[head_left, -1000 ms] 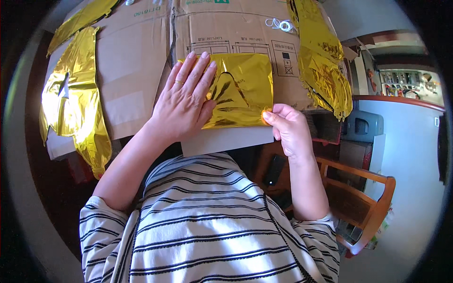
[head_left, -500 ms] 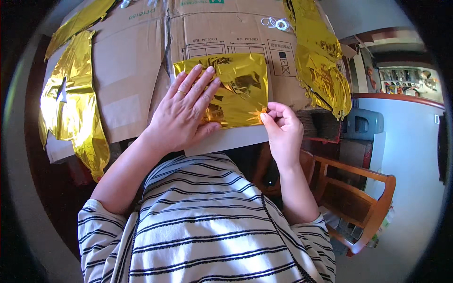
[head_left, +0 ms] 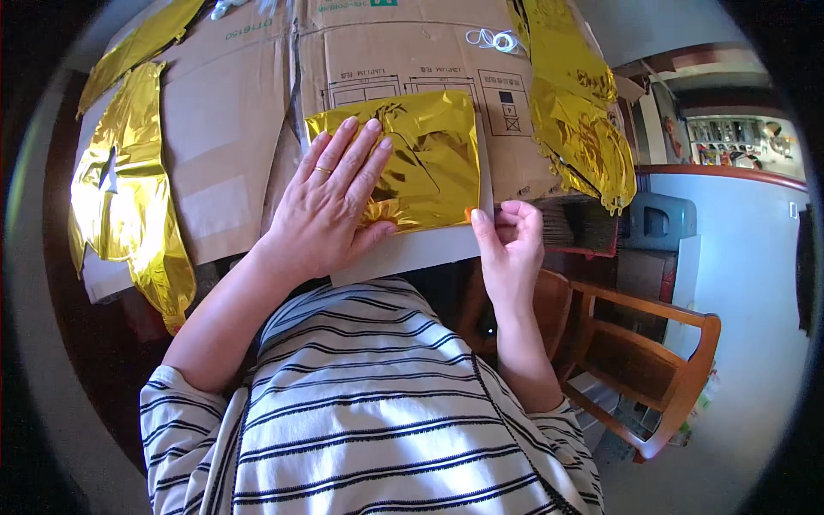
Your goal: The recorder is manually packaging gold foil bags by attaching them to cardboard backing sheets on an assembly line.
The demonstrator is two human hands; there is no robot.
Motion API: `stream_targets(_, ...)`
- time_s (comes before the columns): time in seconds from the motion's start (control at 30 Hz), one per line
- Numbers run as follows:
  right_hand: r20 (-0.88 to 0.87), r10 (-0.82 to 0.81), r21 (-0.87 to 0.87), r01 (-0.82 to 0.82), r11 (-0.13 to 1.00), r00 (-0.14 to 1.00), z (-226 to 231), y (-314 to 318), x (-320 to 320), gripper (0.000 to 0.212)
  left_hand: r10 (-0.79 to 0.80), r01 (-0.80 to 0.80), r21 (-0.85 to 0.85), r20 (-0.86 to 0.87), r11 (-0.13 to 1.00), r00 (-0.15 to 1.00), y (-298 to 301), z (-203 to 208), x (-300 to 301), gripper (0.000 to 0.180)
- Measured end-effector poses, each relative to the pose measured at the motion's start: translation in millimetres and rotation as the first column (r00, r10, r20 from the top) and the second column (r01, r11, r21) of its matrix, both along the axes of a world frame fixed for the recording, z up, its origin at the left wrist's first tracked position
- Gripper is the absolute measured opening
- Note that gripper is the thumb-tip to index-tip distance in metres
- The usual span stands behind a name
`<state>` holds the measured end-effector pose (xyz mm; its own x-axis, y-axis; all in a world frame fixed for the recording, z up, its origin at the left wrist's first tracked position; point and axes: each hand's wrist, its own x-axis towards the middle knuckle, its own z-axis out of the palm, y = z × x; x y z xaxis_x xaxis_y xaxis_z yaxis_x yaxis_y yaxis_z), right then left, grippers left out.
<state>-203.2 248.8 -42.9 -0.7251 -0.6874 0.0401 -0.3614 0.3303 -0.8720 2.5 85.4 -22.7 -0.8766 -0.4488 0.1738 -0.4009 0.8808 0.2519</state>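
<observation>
A shiny gold foil sheet [head_left: 433,154] lies over a white sheet [head_left: 408,256], whose near and right edges stick out from under it. My left hand [head_left: 330,193] rests flat on the foil's left part, fingers stretched out and holding nothing. At the foil's near right corner, my right hand [head_left: 511,245] has its thumb on the foil and its other fingers curled. The tip of the forefinger is hard to make out there. Creases and reflections run across the foil between the two hands.
Flattened cardboard [head_left: 223,146] covers the worktop. A long gold foil piece [head_left: 129,172] hangs over its left side, another foil piece [head_left: 575,103] over its right. White cord [head_left: 496,39] lies coiled at the back. A wooden chair [head_left: 639,360] stands at right, near a grey-blue plastic stool [head_left: 665,221].
My right hand has shifted slightly left and down at the foil's corner, and the corner looks less puckered. My left hand stays flat on the foil. The view has shifted a little.
</observation>
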Motion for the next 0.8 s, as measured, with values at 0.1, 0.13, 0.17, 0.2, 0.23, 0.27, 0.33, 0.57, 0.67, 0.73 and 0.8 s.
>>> stream_targets(0.1,0.172,0.053,-0.102,-0.035,0.994,0.984,-3.6,0.0,2.0,0.037,-0.004,0.004,0.001,-0.008,1.000,1.000,-0.1,0.4,-1.1,0.082)
stream_targets(0.13,0.236,0.081,-0.143,-0.048,0.989,0.968,-3.9,-0.7,2.4,0.036,-0.003,0.003,0.001,-0.013,1.000,1.000,-0.3,0.5,-0.9,0.083)
stream_targets(0.17,0.239,0.083,-0.158,-0.045,0.986,0.968,-4.0,-1.6,2.1,0.035,-0.003,0.003,0.003,-0.007,1.000,1.000,-0.2,0.8,-0.7,0.083)
stream_targets(0.2,0.240,0.085,-0.175,-0.043,0.984,0.967,-4.0,-3.0,1.2,0.034,-0.002,0.002,0.005,-0.004,1.000,1.000,-0.3,1.2,-0.7,0.082)
stream_targets(0.23,0.242,0.087,-0.191,-0.041,0.981,0.966,-3.7,-4.1,0.4,0.032,-0.002,0.002,0.007,0.000,1.000,1.000,-0.5,1.5,-0.7,0.082)
stream_targets(0.27,0.254,0.096,-0.199,-0.045,0.979,0.963,-3.1,-4.8,-0.2,0.033,0.002,-0.002,0.008,0.000,1.000,1.000,-0.7,1.3,-0.6,0.082)
stream_targets(0.33,0.278,0.109,-0.219,-0.047,0.975,0.954,-2.1,-4.0,-1.9,0.033,0.002,-0.002,0.007,0.000,1.000,1.000,-0.2,0.9,-2.0,0.082)
stream_targets(0.57,0.453,0.167,-0.305,-0.024,0.952,0.876,-2.7,-7.4,0.1,0.038,0.024,-0.024,-0.009,-0.030,1.000,0.999,2.1,-0.6,-2.1,0.082)
stream_targets(0.67,0.472,0.160,-0.326,0.002,0.945,0.867,-3.1,-8.3,0.8,0.039,-0.009,0.009,-0.010,-0.056,1.000,0.998,2.8,9.0,-3.4,0.082)
stream_targets(0.73,0.463,0.138,-0.330,0.025,0.944,0.876,-5.7,-8.1,2.1,0.040,-0.078,0.080,0.024,-0.082,0.997,0.994,4.8,30.8,-9.3,0.083)
stream_targets(0.8,0.406,0.129,-0.276,-0.013,0.961,0.905,-1.6,-8.7,3.5,0.041,-0.290,0.307,0.075,-0.174,0.949,0.941,10.7,37.4,-24.5,0.076)
